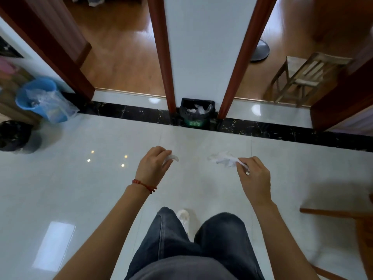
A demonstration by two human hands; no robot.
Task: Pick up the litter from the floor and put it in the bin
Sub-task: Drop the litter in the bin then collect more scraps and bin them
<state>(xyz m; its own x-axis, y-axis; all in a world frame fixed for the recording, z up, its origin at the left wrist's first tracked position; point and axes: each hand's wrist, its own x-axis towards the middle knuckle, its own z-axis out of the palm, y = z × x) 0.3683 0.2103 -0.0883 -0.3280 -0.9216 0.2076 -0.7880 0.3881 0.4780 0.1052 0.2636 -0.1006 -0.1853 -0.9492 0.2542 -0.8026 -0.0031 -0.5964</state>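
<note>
While both hands pinch paper — left hand (152,163), right hand (254,174) — bin (196,112) ahead.

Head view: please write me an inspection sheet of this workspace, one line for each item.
Surface: glossy pale tile floor with a black marble strip.
Job's things: green bin with black liner against the white pillar, paper already inside; small paper; larger paper.
Clutter: blue bucket with clear bag, and black bag, both far left.
Hands: left hand grips the small paper; right hand pinches the larger paper.
Cables: nothing seen.
Surroundings: two doorways to wood floors, stool beyond the right one, fan base.
</note>
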